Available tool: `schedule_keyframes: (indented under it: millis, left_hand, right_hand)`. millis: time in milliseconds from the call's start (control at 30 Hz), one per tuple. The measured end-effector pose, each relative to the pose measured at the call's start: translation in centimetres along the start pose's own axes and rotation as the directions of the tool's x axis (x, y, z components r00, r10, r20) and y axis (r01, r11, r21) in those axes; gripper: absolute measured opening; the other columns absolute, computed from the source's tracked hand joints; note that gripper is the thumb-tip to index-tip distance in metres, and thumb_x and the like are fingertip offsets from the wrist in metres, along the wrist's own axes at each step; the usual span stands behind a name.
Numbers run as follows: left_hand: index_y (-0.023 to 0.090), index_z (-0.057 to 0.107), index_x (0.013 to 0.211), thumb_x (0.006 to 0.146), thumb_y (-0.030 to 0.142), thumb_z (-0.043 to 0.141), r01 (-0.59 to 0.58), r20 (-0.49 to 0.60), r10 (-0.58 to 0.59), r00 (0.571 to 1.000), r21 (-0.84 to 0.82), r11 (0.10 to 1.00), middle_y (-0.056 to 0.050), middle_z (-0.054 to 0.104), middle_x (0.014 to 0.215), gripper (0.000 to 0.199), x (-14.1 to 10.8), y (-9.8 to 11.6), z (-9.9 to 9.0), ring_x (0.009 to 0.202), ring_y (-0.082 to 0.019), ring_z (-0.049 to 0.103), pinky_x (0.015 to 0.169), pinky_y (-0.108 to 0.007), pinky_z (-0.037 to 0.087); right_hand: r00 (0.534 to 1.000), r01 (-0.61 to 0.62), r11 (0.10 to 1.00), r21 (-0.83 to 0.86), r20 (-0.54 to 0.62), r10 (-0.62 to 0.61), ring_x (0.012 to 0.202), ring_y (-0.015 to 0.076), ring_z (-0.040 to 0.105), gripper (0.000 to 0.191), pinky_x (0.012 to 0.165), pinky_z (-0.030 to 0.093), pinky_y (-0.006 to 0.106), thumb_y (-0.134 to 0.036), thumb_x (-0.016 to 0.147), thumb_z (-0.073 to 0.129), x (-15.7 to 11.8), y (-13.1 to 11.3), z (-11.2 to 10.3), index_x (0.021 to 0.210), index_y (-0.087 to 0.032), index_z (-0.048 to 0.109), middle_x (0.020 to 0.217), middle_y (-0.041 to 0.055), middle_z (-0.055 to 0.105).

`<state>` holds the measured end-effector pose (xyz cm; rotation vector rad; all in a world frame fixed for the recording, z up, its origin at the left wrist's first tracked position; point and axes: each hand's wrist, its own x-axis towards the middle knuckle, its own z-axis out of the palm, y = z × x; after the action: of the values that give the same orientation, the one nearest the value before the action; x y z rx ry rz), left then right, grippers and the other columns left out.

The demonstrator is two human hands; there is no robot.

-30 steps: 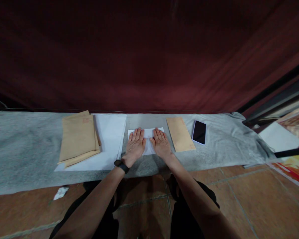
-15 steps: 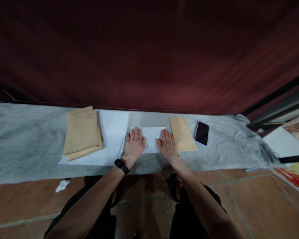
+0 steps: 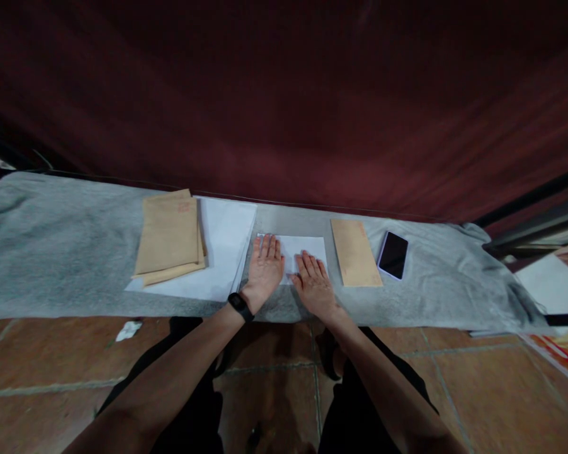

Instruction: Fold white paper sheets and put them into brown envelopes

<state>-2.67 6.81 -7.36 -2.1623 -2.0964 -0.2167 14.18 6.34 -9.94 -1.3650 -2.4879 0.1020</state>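
Observation:
A small white sheet of paper [image 3: 289,250], seemingly folded, lies on the grey cloth in front of me. My left hand [image 3: 266,266] rests flat on its left end, fingers stretched out. Across its right part lies my right hand [image 3: 313,282], also flat, with the fingers slightly spread. Just right of that hand is a single brown envelope [image 3: 356,252]. To the left, larger white sheets [image 3: 224,236] lie partly under several stacked brown envelopes [image 3: 169,233]. The paper beneath my palms is hidden.
A phone [image 3: 394,255] with a dark screen lies right of the single envelope. The long surface is covered by grey cloth [image 3: 85,252], with a dark red curtain [image 3: 284,126] behind it. A crumpled white scrap [image 3: 128,330] is on the tiled floor [image 3: 52,359].
My right hand has slid inward over the white paper, away from its right edge and the single envelope. My left hand stays flat on the left end. The whole view has shifted and tilted slightly.

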Motion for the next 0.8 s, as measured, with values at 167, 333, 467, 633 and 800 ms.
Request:
schedule_keyframes:
  millis: [167, 333, 467, 633, 800]
  left_hand:
    - [-0.004, 0.043, 0.146, 0.101, 0.024, 0.03, -0.025, 0.043, 0.023, 0.999, 0.061, 0.998, -0.024, 0.041, 0.154, 0.055, 0.0, 0.1, -0.5, 0.151, -0.031, 0.025, 0.126, -0.052, 0.007]
    - [-0.001, 0.044, 0.147, 0.102, 0.023, 0.031, -0.041, 0.046, 0.037, 0.998, 0.078, 0.996, -0.023, 0.04, 0.155, 0.053, -0.1, 0.2, -0.6, 0.15, -0.033, 0.029, 0.124, -0.054, 0.011]
    - [0.005, 0.044, 0.148, 0.101, 0.027, 0.037, 0.041, 0.052, -0.041, 0.998, 0.012, 0.999, -0.025, 0.032, 0.159, 0.053, -0.7, 0.2, -0.5, 0.147, -0.038, 0.033, 0.118, -0.057, 0.025]
    - [0.009, 0.043, 0.15, 0.102, 0.032, 0.037, 0.073, 0.043, -0.071, 0.997, -0.042, 0.996, -0.022, 0.033, 0.16, 0.054, -2.2, 0.0, 0.2, 0.148, -0.039, 0.032, 0.119, -0.054, 0.026]
    - [0.011, 0.039, 0.153, 0.103, 0.032, 0.033, 0.064, 0.013, -0.063, 0.998, -0.132, 0.989, -0.016, 0.031, 0.162, 0.055, -3.0, -0.2, 0.9, 0.151, -0.034, 0.025, 0.122, -0.053, 0.021]
  right_hand:
    - [0.999, 0.008, 1.0, -0.023, -0.036, -0.009, 0.15, 0.0256, 0.031, 0.056, 0.122, 0.026, 0.046, -0.039, 0.105, 0.04, 0.0, 0.5, 0.3, 0.154, -0.013, 0.037, 0.161, 0.0137, 0.034]
    - [1.0, -0.008, 1.0, -0.026, -0.013, 0.008, 0.15, 0.0257, 0.029, 0.056, 0.122, 0.025, 0.046, -0.039, 0.105, 0.039, 0.1, 0.4, 0.4, 0.155, -0.014, 0.036, 0.162, 0.0128, 0.033]
    - [0.999, -0.039, 0.999, -0.034, 0.021, 0.04, 0.151, 0.0259, 0.028, 0.057, 0.123, 0.022, 0.046, -0.041, 0.105, 0.039, 0.1, 0.2, 0.2, 0.156, -0.016, 0.034, 0.163, 0.0112, 0.03]
    - [0.994, -0.088, 0.995, -0.053, 0.055, 0.091, 0.151, 0.0275, 0.027, 0.057, 0.123, 0.017, 0.05, -0.043, 0.105, 0.037, 0.0, -0.1, -0.1, 0.157, -0.021, 0.032, 0.164, 0.0083, 0.028]
    - [0.988, -0.116, 0.992, -0.046, 0.1, 0.12, 0.152, 0.028, 0.026, 0.056, 0.123, 0.016, 0.05, -0.045, 0.105, 0.035, 0.2, -0.3, -0.5, 0.157, -0.023, 0.032, 0.164, 0.0065, 0.026]
